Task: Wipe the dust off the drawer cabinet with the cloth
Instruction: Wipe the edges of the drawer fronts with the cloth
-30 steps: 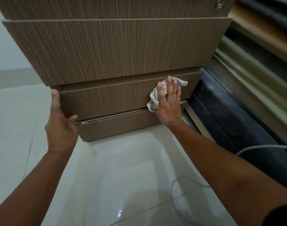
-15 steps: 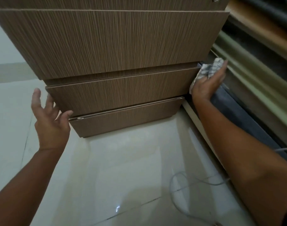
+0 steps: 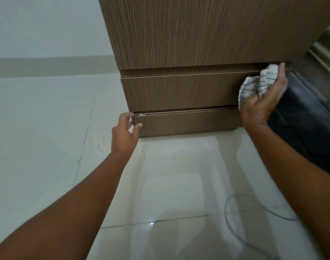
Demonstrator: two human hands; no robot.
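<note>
Right hand point(image 3: 261, 106) clutches the cloth point(image 3: 258, 85) at the drawer cabinet point(image 3: 188, 91) front's three-o'clock end; its long axis runs toward nine, where the left hand point(image 3: 125, 134) hangs half-open, empty

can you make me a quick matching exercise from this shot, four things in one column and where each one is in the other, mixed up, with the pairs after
Things
1. checked white cloth
2. left hand
3. thin grey cable
4. dark blue padded block

Places
A. lying looped on the glossy tiled floor
B. beside the right side of the brown wood-grain drawer cabinet
C. bunched in the right hand at the middle drawer's right end
D. at the left corner of the lowest drawer front

Pairs: 1-C, 2-D, 3-A, 4-B
</note>
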